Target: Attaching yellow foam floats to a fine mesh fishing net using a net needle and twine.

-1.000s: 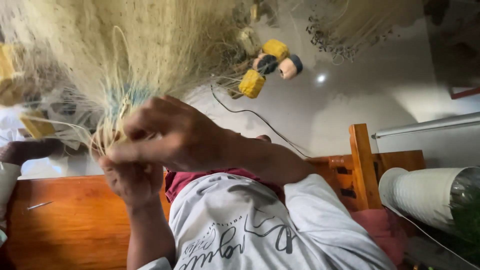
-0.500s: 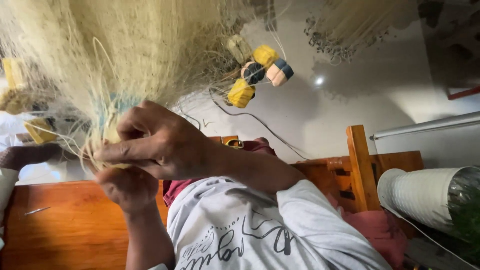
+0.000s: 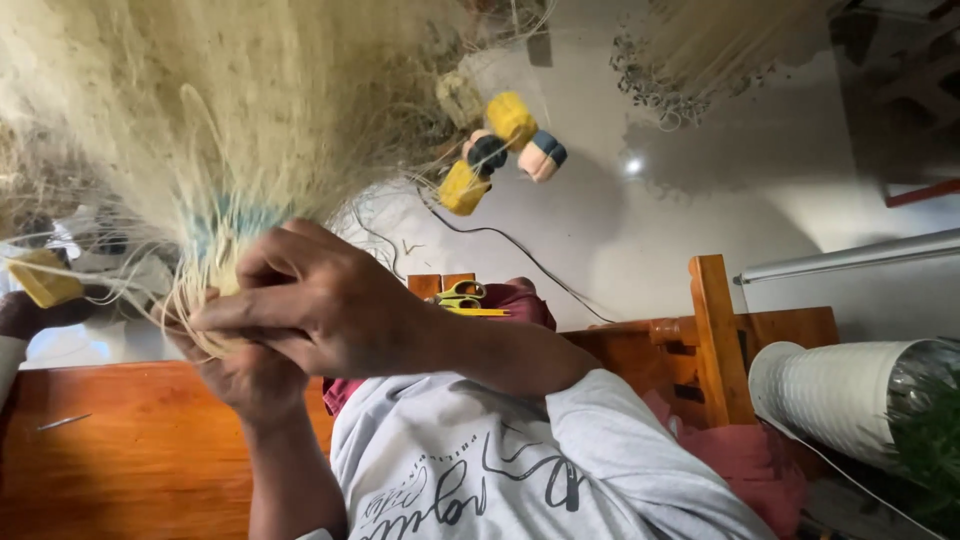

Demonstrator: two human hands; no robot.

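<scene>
right hand (image 3: 320, 310): fingers pinched on the net (image 3: 200, 150) where its strands gather | left hand (image 3: 245, 375): just under, fingers closed on the same bunch | net fans up and away from both hands | right hand on top, nearer | scissors (image 3: 462, 296) behind

A home room used for net work. Pale fishing net (image 3: 250, 100) with yellow floats (image 3: 510, 118) hangs over wooden furniture (image 3: 720, 340). Yellow-handled scissors (image 3: 462, 296) and a large spool of white line (image 3: 830, 395) lie nearby.
</scene>
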